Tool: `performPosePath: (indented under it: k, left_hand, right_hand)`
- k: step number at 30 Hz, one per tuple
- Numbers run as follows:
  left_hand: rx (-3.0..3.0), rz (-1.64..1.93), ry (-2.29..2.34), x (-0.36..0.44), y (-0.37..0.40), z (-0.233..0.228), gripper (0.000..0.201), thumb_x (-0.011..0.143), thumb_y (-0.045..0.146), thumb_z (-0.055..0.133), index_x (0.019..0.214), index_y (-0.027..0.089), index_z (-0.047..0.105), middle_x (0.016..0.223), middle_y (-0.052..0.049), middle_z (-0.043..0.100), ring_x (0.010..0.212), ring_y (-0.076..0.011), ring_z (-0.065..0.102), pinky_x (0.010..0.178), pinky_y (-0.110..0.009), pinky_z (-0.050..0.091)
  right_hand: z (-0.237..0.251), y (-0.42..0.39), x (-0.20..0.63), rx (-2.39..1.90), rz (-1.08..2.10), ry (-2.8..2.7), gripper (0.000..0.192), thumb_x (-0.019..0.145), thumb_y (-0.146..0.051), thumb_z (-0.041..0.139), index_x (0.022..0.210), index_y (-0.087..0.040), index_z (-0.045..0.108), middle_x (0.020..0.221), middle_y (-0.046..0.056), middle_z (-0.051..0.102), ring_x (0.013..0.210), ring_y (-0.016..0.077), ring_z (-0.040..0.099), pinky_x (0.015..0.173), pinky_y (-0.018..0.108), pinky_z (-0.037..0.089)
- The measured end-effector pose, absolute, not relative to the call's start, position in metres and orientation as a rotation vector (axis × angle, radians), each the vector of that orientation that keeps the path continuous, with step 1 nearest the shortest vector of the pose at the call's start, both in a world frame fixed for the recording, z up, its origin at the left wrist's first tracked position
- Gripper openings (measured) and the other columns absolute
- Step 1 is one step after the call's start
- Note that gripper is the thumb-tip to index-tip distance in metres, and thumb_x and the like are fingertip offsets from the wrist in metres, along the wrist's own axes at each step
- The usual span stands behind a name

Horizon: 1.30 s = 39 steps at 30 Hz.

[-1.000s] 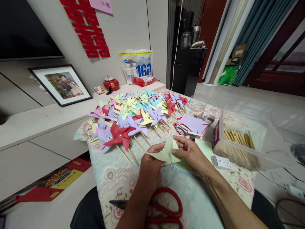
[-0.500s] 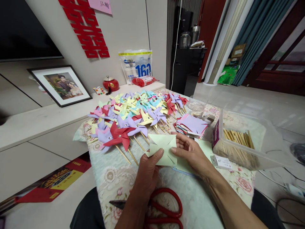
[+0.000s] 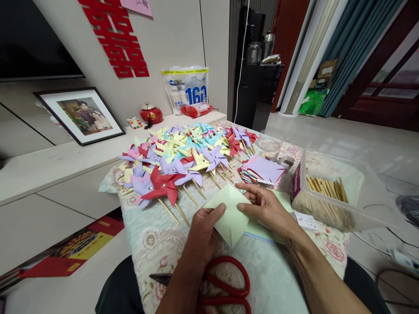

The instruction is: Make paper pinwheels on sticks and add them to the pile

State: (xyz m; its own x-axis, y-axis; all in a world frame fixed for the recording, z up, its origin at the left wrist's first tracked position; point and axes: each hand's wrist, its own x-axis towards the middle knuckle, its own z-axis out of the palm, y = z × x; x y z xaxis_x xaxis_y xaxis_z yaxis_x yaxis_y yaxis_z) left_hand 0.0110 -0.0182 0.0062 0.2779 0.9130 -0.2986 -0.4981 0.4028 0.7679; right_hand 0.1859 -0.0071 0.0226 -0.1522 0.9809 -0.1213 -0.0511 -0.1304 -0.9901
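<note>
A pale green paper square (image 3: 231,222), slit from its corners toward the middle, is held in the air above the table. My left hand (image 3: 206,226) pinches its left side, thumb on top. On the right side, my right hand (image 3: 265,209) has its thumb on the paper and its fingers behind the edge. Below my left forearm lie red-handled scissors (image 3: 229,279), partly covered by the arm. Many paper pinwheels on sticks, one of them a red pinwheel (image 3: 163,185), are heaped beyond my hands. Pale green sheets (image 3: 262,229) lie under my right hand.
A stack of coloured paper squares (image 3: 263,169) lies beyond my right hand. To the right stands a clear plastic box (image 3: 330,213) of wooden sticks, with a small white box (image 3: 306,221) before it. A framed photo (image 3: 81,115) stands on the cabinet at left.
The green paper has turned between my hands, from edges nearly level to a corner pointing toward me. Both hands keep hold of it and have barely moved.
</note>
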Motion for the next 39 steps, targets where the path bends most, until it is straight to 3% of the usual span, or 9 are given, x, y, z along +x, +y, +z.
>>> performPosePath:
  k: [8, 17, 23, 25, 31, 39]
  left_hand:
    - [0.623, 0.988, 0.805, 0.009, -0.02, 0.007, 0.039, 0.071, 0.042, 0.083, 0.092, 0.01, 0.079, 0.079, -0.012, 0.077, 0.072, -0.025, 0.071, 0.066, -0.033, 0.054]
    - [0.654, 1.055, 0.847, 0.014, -0.018, -0.003, 0.033, 0.067, 0.034, 0.088, 0.088, 0.013, 0.074, 0.077, -0.007, 0.077, 0.064, -0.0181, 0.068, 0.067, -0.03, 0.053]
    - [0.623, 1.132, 0.671, 0.016, -0.016, 0.002, 0.054, 0.069, 0.022, 0.087, 0.118, 0.015, 0.067, 0.106, -0.01, 0.077, 0.09, -0.0233, 0.072, 0.081, -0.032, 0.054]
    - [0.646, 1.1, 0.635, 0.017, -0.017, 0.003, 0.055, 0.069, 0.021, 0.086, 0.121, 0.014, 0.067, 0.111, -0.012, 0.077, 0.097, -0.0259, 0.072, 0.085, -0.035, 0.054]
    - [0.668, 1.034, 0.623, 0.018, -0.02, 0.005, 0.044, 0.067, 0.021, 0.085, 0.11, 0.012, 0.075, 0.103, -0.012, 0.079, 0.099, -0.0296, 0.071, 0.089, -0.039, 0.053]
    - [0.652, 1.102, 0.677, 0.017, -0.018, 0.006, 0.034, 0.07, 0.024, 0.085, 0.101, 0.013, 0.078, 0.092, -0.01, 0.08, 0.092, -0.0283, 0.073, 0.084, -0.038, 0.055]
  right_hand:
    - [0.027, -0.009, 0.186, -1.147, 1.527, -1.151, 0.07, 0.073, -0.036, 0.084, 0.136, -0.019, 0.058, 0.094, 0.002, 0.07, 0.079, 0.0172, 0.067, 0.07, 0.03, 0.048]
    - [0.026, -0.008, 0.181, -1.096, 1.536, -1.039, 0.069, 0.067, -0.028, 0.088, 0.129, -0.02, 0.06, 0.094, 0.003, 0.076, 0.083, 0.0194, 0.071, 0.076, 0.032, 0.054]
    - [0.027, -0.005, 0.179, -1.087, 1.365, -0.927, 0.07, 0.063, -0.029, 0.089, 0.127, -0.019, 0.062, 0.089, 0.002, 0.075, 0.074, 0.0171, 0.068, 0.066, 0.028, 0.051]
    - [0.027, -0.006, 0.178, -1.083, 1.329, -0.927, 0.065, 0.062, -0.028, 0.089, 0.123, -0.02, 0.065, 0.085, 0.0, 0.074, 0.071, 0.0153, 0.066, 0.063, 0.026, 0.05]
    - [0.023, -0.007, 0.176, -0.993, 1.361, -0.888, 0.056, 0.065, -0.027, 0.088, 0.118, -0.022, 0.069, 0.087, 0.0, 0.074, 0.073, 0.015, 0.067, 0.066, 0.026, 0.051]
    - [0.028, -0.008, 0.174, -0.996, 1.424, -0.782, 0.054, 0.056, -0.025, 0.092, 0.106, -0.019, 0.073, 0.08, 0.001, 0.076, 0.066, 0.0158, 0.067, 0.061, 0.027, 0.052]
